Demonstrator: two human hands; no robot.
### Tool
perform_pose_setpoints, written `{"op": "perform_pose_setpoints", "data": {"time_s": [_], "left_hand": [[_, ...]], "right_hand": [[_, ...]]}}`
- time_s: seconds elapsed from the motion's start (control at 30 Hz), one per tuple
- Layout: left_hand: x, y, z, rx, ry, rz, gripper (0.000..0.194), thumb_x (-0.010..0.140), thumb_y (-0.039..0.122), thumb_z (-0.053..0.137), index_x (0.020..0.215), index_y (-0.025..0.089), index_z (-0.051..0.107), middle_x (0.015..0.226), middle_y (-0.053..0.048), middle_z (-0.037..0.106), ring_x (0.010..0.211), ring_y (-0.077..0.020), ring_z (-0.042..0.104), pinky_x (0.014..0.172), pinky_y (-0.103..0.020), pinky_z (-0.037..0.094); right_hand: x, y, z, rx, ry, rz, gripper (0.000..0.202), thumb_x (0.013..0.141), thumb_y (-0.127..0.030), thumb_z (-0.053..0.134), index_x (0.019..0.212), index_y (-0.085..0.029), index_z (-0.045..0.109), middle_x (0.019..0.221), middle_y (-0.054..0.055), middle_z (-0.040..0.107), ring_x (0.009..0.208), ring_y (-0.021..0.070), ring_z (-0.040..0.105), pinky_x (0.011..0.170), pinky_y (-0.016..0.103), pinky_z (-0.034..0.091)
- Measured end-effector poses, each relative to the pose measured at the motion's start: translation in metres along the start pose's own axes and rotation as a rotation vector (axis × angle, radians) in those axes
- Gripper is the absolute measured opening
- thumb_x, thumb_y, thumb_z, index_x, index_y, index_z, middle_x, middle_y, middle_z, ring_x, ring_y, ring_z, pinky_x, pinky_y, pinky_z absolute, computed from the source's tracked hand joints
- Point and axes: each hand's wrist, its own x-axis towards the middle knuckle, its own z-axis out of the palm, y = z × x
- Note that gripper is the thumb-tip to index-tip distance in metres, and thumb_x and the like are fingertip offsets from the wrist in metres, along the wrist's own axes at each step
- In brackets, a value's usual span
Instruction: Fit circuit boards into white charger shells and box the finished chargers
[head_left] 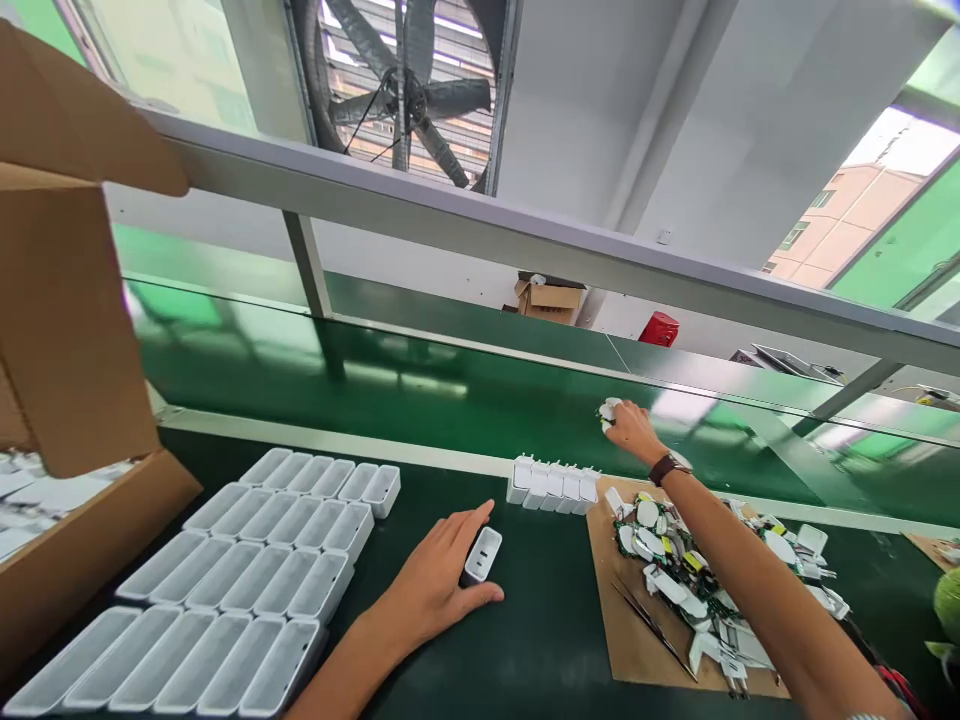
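My left hand (pixel 431 575) rests on the dark green table around a small white plastic casing (pixel 482 555) with two slots in its end, its thumb and fingers spread on either side. Stretched out over the green belt, my right hand (pixel 632 432) has its fingers closed on a small white part (pixel 609 410). Left of my left hand lie rows of open white casings (pixel 247 560). A row of white pieces with prongs (pixel 553 487) stands near the belt's edge.
Brown cardboard (pixel 626 640) under my right forearm bears a pile of circuit parts (pixel 667 540) and tweezers (pixel 652 625). An open carton (pixel 75 330) with white pieces stands at the left. A metal rail (pixel 480 215) spans above the green belt (pixel 450 385).
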Motion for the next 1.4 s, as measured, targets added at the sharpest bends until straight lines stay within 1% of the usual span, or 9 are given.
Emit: {"op": "perform_pose_setpoints", "data": {"time_s": [0.2, 0.3, 0.43, 0.53, 0.63, 0.83, 1.0, 1.07, 1.4], "left_hand": [[0.000, 0.002, -0.001, -0.023, -0.029, -0.008, 0.086, 0.084, 0.044, 0.079, 0.158, 0.031, 0.037, 0.140, -0.013, 0.065, 0.122, -0.0329, 0.066, 0.101, -0.046, 0.056], [0.000, 0.003, 0.002, -0.035, -0.006, 0.002, 0.076, 0.088, 0.041, 0.075, 0.156, 0.031, 0.041, 0.139, -0.012, 0.064, 0.123, -0.0308, 0.066, 0.102, -0.044, 0.056], [0.001, 0.005, 0.005, -0.069, 0.060, 0.021, 0.046, 0.093, 0.035, 0.066, 0.138, 0.026, 0.061, 0.127, -0.011, 0.066, 0.114, -0.0253, 0.068, 0.097, -0.036, 0.059], [0.003, 0.008, 0.003, -0.081, 0.048, 0.042, 0.022, 0.096, 0.032, 0.058, 0.108, 0.024, 0.075, 0.114, -0.009, 0.067, 0.104, -0.0225, 0.069, 0.087, -0.032, 0.060], [0.004, 0.009, 0.002, -0.061, 0.024, 0.052, 0.021, 0.096, 0.029, 0.056, 0.094, 0.025, 0.077, 0.124, -0.011, 0.065, 0.110, -0.0248, 0.067, 0.090, -0.036, 0.060], [0.003, 0.001, 0.005, -0.142, 0.028, -0.005, 0.029, 0.099, 0.024, 0.046, 0.087, 0.023, 0.073, 0.136, -0.011, 0.061, 0.119, -0.0252, 0.064, 0.099, -0.039, 0.056], [0.000, -0.001, 0.007, -0.273, -0.025, -0.058, 0.032, 0.101, 0.034, 0.052, 0.130, 0.026, 0.062, 0.144, -0.012, 0.055, 0.124, -0.0268, 0.062, 0.104, -0.044, 0.053], [-0.001, 0.001, 0.010, -0.235, -0.054, -0.095, 0.062, 0.092, 0.040, 0.070, 0.147, 0.027, 0.046, 0.145, -0.013, 0.054, 0.127, -0.0293, 0.060, 0.108, -0.047, 0.051], [-0.004, 0.003, 0.029, -0.085, 0.014, -0.065, 0.069, 0.092, 0.030, 0.070, 0.152, 0.031, 0.036, 0.133, -0.009, 0.063, 0.120, -0.0261, 0.066, 0.106, -0.045, 0.054]], "right_hand": [[-0.082, 0.002, -0.048, 0.485, 0.208, -0.190, 0.041, 0.098, -0.026, 0.048, 0.138, -0.022, 0.058, 0.125, 0.011, 0.067, 0.108, 0.0248, 0.066, 0.093, 0.038, 0.052], [-0.145, -0.029, -0.034, 0.827, 0.004, -0.300, 0.038, 0.102, -0.031, 0.044, 0.135, -0.026, 0.061, 0.107, 0.006, 0.073, 0.092, 0.0229, 0.070, 0.083, 0.037, 0.057], [-0.191, -0.083, 0.021, 1.118, -0.334, -0.302, 0.040, 0.102, -0.022, 0.035, 0.132, -0.024, 0.062, 0.089, 0.002, 0.071, 0.073, 0.0168, 0.069, 0.064, 0.028, 0.056], [-0.195, -0.104, 0.054, 1.026, -0.306, -0.339, 0.036, 0.101, -0.018, 0.036, 0.115, -0.021, 0.069, 0.084, 0.002, 0.069, 0.072, 0.0166, 0.066, 0.064, 0.027, 0.054], [-0.192, -0.103, 0.065, 0.935, -0.169, -0.351, 0.025, 0.099, -0.024, 0.048, 0.104, -0.019, 0.072, 0.096, 0.009, 0.070, 0.091, 0.0244, 0.064, 0.087, 0.040, 0.053], [-0.203, -0.081, 0.066, 0.790, -0.133, -0.545, 0.055, 0.088, -0.021, 0.066, 0.142, -0.018, 0.056, 0.139, 0.016, 0.060, 0.129, 0.0344, 0.051, 0.108, 0.053, 0.044], [-0.208, -0.079, 0.076, 0.734, -0.124, -0.526, 0.060, 0.087, -0.013, 0.060, 0.146, -0.015, 0.051, 0.124, 0.016, 0.062, 0.117, 0.0325, 0.057, 0.101, 0.053, 0.050], [-0.208, -0.081, 0.079, 0.749, -0.065, -0.531, 0.060, 0.086, -0.012, 0.060, 0.145, -0.012, 0.050, 0.121, 0.017, 0.062, 0.113, 0.0329, 0.058, 0.098, 0.054, 0.052], [-0.220, -0.095, 0.079, 1.080, 0.241, -0.542, 0.060, 0.095, -0.010, 0.053, 0.151, -0.025, 0.039, 0.146, 0.013, 0.051, 0.128, 0.0247, 0.060, 0.107, 0.041, 0.055]]}}
